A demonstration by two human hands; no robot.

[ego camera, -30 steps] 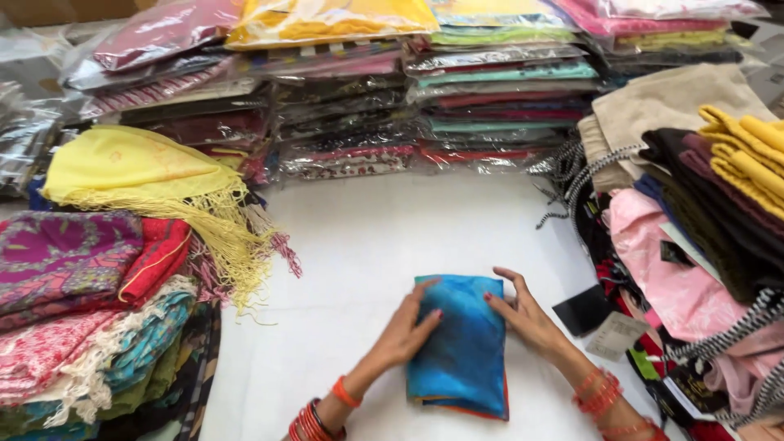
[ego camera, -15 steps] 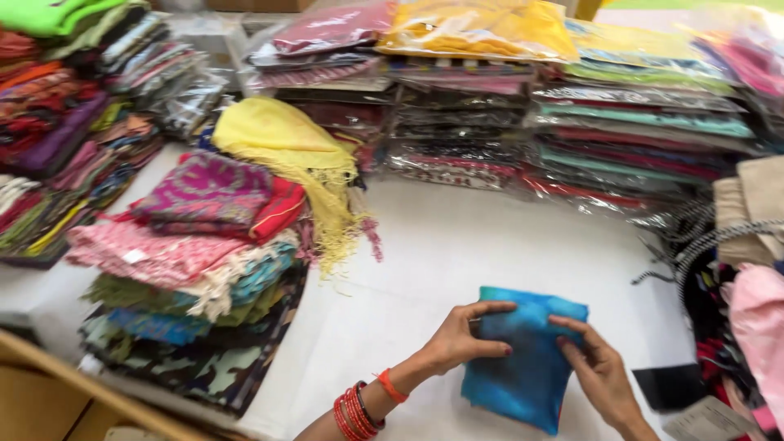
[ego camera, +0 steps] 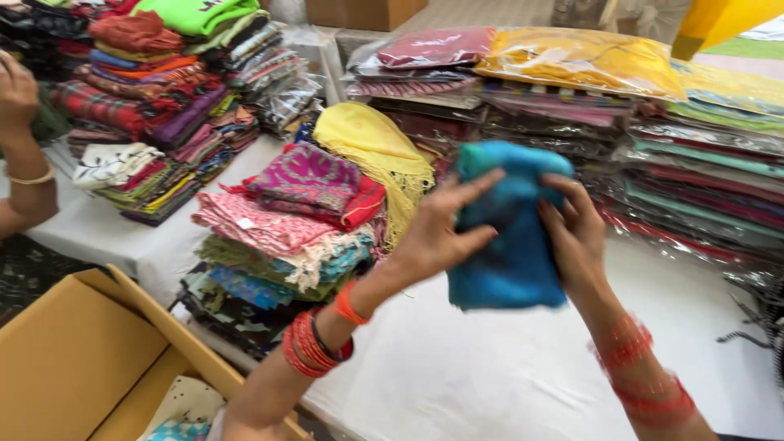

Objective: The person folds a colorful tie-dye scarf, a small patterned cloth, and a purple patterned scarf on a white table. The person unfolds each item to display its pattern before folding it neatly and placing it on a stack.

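Note:
A folded blue scarf (ego camera: 508, 237) is lifted off the white table (ego camera: 506, 376), held between both hands. My left hand (ego camera: 437, 233) grips its left side with the fingers spread over the cloth. My right hand (ego camera: 576, 233) holds its right side. Both wrists carry red and orange bangles. A stack of folded patterned scarves (ego camera: 282, 237), topped by a pink and purple one, lies just left of my left hand, with a yellow fringed scarf (ego camera: 376, 151) behind it.
An open cardboard box (ego camera: 90, 359) stands at the lower left below the table edge. Piles of folded cloth (ego camera: 155, 90) fill the far left. Plastic-wrapped scarves (ego camera: 645, 114) are stacked along the back and right. Another person's arm (ego camera: 23, 155) reaches in at the far left.
Both hands have raised the blue scarf off the table and carried it up and leftward. The view has swung left, and the cardboard box and another person's arm have come into sight.

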